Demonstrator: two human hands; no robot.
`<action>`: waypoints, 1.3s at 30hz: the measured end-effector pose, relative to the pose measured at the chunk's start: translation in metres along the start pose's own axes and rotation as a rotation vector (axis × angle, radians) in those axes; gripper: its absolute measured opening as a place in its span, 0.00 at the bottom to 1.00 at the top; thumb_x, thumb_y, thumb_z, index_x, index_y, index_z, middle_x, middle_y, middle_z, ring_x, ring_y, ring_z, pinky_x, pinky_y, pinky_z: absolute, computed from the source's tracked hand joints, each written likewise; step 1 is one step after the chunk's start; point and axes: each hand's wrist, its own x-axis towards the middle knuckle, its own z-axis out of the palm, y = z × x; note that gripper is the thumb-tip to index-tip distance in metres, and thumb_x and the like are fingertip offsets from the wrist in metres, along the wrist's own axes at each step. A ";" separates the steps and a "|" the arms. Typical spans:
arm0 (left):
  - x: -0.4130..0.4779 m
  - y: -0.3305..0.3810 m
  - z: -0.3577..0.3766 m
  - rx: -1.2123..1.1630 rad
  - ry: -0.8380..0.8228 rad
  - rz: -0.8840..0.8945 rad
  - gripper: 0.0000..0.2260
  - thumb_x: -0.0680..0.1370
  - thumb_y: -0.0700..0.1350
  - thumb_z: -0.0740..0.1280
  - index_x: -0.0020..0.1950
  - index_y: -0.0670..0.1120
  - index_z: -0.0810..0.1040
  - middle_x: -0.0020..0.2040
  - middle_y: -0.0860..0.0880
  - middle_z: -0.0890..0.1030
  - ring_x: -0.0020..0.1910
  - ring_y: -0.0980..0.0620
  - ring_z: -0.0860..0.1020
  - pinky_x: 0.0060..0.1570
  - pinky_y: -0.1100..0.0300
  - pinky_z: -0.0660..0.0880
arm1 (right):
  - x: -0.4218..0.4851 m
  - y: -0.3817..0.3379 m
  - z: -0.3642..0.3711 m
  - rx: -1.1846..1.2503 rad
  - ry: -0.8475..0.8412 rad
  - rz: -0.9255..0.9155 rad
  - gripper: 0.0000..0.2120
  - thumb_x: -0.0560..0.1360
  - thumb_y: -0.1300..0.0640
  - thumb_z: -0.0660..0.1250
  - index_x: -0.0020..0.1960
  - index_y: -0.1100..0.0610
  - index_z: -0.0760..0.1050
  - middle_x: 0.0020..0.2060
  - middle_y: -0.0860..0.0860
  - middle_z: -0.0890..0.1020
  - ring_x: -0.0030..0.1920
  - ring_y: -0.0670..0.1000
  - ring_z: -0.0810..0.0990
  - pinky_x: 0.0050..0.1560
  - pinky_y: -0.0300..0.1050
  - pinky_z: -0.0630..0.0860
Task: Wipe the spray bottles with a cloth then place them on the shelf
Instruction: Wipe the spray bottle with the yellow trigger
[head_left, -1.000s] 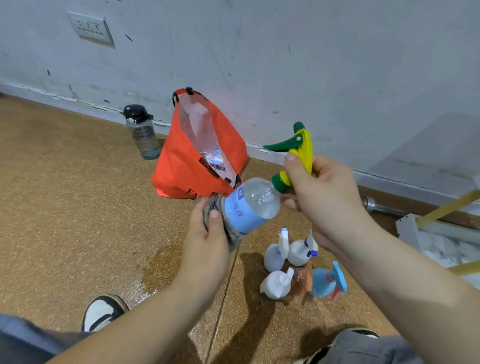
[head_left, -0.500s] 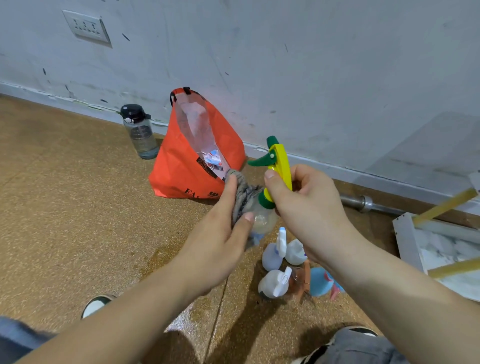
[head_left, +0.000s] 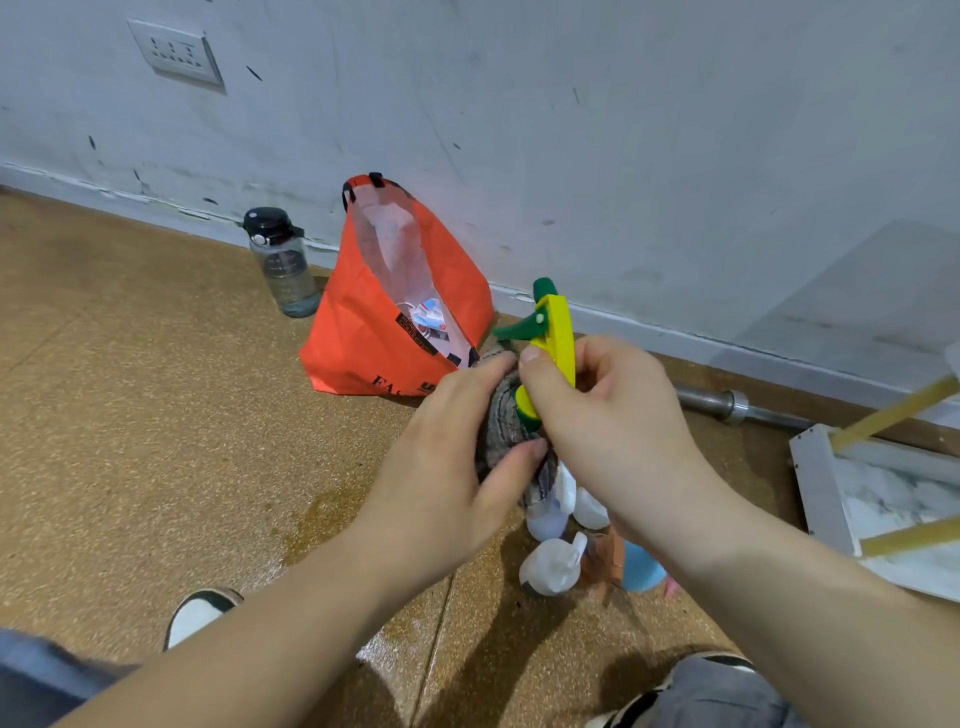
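Grey cloth (head_left: 500, 426), kinda stripy, is bunched under the fingers (head_left: 513, 459) of the left hand (head_left: 441, 478). They're curled around it, with the thumb pinching it against the neck of the spray bottle (head_left: 555, 338). The fingers (head_left: 535, 370) of the right hand (head_left: 618, 436) are wrapped round the yellow-and-green trigger head, thumb up on the yellow bit. So both hands have a solid hold, nothing slack. The bottle's body is mostly buried behind the cloth and the left hand, so I can't really make it out.

The whole thing is held up in the air just right of the orange bag (head_left: 374, 343), a bit nearer the person than the bag is. Also right of the bag and closer in, a little huddle of other spray bottles (head_left: 550, 566) stands on the speckled brown floor (head_left: 130, 415): a few white ones and a blue one. A dark-capped water bottle (head_left: 283, 265) stands just left of the bag, both by the wall (head_left: 623, 130). Further right of the bag there's a metal bar (head_left: 727, 402) along the wall, then a white marble-look panel (head_left: 821, 488).
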 end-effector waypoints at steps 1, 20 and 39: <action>-0.001 0.003 0.001 0.038 0.003 -0.003 0.27 0.77 0.52 0.67 0.76 0.48 0.70 0.65 0.52 0.76 0.66 0.51 0.76 0.64 0.54 0.73 | -0.004 -0.001 0.002 -0.018 -0.012 -0.008 0.15 0.79 0.47 0.70 0.42 0.58 0.79 0.29 0.55 0.80 0.27 0.45 0.74 0.30 0.42 0.72; 0.000 0.029 -0.019 -0.572 -0.273 -0.155 0.16 0.81 0.43 0.70 0.68 0.44 0.75 0.57 0.49 0.84 0.58 0.57 0.81 0.58 0.63 0.77 | 0.036 0.010 -0.038 0.258 -0.652 -0.034 0.13 0.78 0.71 0.68 0.61 0.62 0.80 0.55 0.58 0.87 0.57 0.50 0.83 0.63 0.44 0.80; -0.005 0.012 -0.003 -0.025 0.210 -0.244 0.08 0.76 0.58 0.69 0.49 0.57 0.74 0.36 0.57 0.79 0.33 0.56 0.76 0.32 0.57 0.71 | -0.004 0.000 -0.006 -0.101 -0.097 -0.304 0.13 0.74 0.50 0.78 0.43 0.54 0.75 0.31 0.52 0.80 0.31 0.51 0.75 0.34 0.46 0.72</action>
